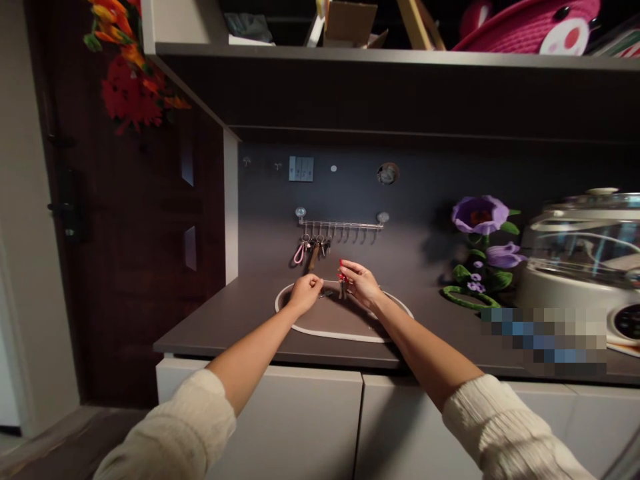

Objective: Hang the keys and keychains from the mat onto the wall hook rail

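Note:
My right hand (364, 287) is closed on a bunch of keys (343, 288) with a red tag or cord, held up over an oval mat (345, 329). Beside it on the left, my left hand (304, 293) pinches its fingertips together. Something small and metallic (325, 293) shows at those fingertips, too small to name. Behind both hands, a clear hook rail (341, 225) is fixed to the wall. From its left hooks hang several keys (323, 245), a pink loop (299, 253) and a brown strap (314, 257). Hooks on its right side carry nothing.
The mat lies on a dark countertop (210, 320) above pale cabinet doors (270, 413). To the right stand purple knitted flowers (480, 215) and a clear-lidded appliance (585, 247). An overhead shelf (380, 59) holds boxes and a pink basket (530, 27). A dark door (135, 267) is at left.

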